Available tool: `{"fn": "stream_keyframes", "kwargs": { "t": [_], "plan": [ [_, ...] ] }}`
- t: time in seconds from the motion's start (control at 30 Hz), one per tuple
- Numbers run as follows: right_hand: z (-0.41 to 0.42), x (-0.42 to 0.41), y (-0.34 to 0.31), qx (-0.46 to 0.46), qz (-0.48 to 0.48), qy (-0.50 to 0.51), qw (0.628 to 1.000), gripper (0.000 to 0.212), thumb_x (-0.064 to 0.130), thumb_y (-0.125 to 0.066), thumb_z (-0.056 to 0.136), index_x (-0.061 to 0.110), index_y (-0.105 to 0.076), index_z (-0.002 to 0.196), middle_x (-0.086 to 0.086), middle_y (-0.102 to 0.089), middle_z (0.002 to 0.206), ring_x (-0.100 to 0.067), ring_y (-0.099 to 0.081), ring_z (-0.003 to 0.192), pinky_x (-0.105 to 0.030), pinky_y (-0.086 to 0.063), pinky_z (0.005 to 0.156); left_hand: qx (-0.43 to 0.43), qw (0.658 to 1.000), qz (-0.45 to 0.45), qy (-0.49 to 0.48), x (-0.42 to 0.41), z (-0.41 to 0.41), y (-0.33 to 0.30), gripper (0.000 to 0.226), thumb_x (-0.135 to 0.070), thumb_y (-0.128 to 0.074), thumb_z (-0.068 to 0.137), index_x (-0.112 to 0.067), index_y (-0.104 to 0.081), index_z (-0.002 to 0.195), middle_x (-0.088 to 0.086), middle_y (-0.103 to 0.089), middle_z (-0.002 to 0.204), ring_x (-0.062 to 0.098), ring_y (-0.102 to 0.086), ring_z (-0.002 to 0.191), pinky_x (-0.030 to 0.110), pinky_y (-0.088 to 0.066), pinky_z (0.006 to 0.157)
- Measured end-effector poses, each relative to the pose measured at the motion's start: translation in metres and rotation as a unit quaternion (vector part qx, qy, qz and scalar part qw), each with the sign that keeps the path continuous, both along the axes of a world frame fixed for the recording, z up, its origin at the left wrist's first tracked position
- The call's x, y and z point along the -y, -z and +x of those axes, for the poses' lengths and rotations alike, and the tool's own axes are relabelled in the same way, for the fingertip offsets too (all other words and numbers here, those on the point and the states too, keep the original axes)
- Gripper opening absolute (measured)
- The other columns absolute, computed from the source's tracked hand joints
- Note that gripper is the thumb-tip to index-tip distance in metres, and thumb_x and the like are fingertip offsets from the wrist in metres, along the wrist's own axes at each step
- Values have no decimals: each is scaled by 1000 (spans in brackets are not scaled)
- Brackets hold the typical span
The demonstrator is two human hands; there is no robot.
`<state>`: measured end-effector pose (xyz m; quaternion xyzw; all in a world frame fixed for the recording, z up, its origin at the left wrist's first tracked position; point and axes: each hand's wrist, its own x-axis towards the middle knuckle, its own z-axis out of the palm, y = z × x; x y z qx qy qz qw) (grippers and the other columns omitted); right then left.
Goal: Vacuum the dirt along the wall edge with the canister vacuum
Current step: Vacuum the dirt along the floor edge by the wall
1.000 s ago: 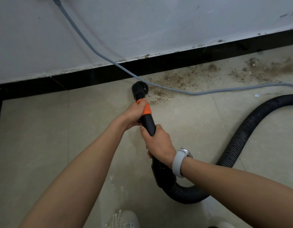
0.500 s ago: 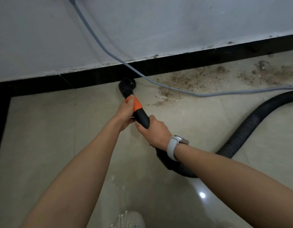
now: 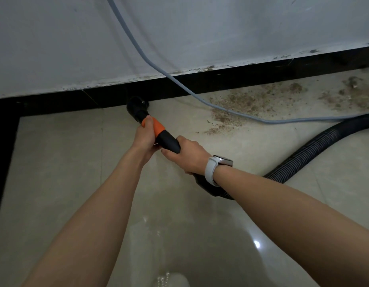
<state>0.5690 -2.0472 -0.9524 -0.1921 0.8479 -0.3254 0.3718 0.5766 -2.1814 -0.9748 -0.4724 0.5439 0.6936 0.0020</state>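
Glossy beige tiled floor across the lower frame, meeting a black skirting strip under a scuffed white wall. Brown dirt scattered right of centre, crossed by a grey cable. Black vacuum nozzle with orange collar against the skirting mid-frame, grasped by left hand and right hand. Ribbed black hose trailing right.

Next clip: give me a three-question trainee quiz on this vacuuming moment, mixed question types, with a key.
1. True or false: the nozzle sits on the dirt.
2. Which hand grips the orange band? A) left hand B) right hand
3. Fill in: the grey cord lies across the ____.

Key: 1 false, it is at the black baseboard, left of the dirt; 2 A; 3 dirt.
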Motion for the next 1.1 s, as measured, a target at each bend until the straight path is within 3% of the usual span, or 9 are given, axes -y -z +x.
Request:
{"fn": "stream_keyframes", "kwargs": {
  "t": [0.23,0.5,0.67,0.8,0.97,1.1],
  "plan": [
    [4,-32,-3,10,10,55,998,36,49,-52,90,15,-44,100,-9,-61,82,-26,-58,58,-41,-55,61,9,997,9,71,-33,-12,-4,42,-42,-35,99,-11,-37,126,7,-54,102,17,-56,83,30,-47,59],
    [23,-72,-6,41,-14,182,982,33,45,-54,89,13,-45,94,-10,-60,74,-24,-56,46,-28,-46,44,13,987,1,162,-81,-22,-9,42,-42,-36,98,-7,-43,119,9,-53,100,17,-55,77,29,-46,54],
    [23,-53,-10,61,-27,110,992,31,43,-53,91,14,-43,95,-8,-57,75,-22,-54,46,-27,-45,43,22,994,-4,110,-58,-2,-14,39,-41,-36,99,-8,-40,119,7,-54,98,18,-55,80,28,-45,54],
    [21,-7,-9,41,-19,50,998,29,45,-54,89,18,-44,93,-4,-57,75,-22,-56,52,-32,-50,52,29,998,-1,48,-12,13,-21,33,-41,-36,99,-12,-38,114,6,-54,90,17,-55,78,29,-44,55],
    [29,46,-1,36,-23,21,999,26,48,-54,86,25,-42,84,0,-56,73,-19,-56,47,-25,-43,44,35,999,-13,-8,39,28,-17,44,-41,-38,98,-5,-41,123,7,-54,86,18,-55,75,30,-43,55],
    [33,79,0,28,-30,-20,999,30,47,-55,86,21,-42,92,-1,-55,73,-19,-56,50,-28,-47,48,30,998,-17,-51,73,41,-12,53,-41,-38,99,-2,-36,136,14,-56,110,21,-56,85,33,-46,66]
  ]
}}
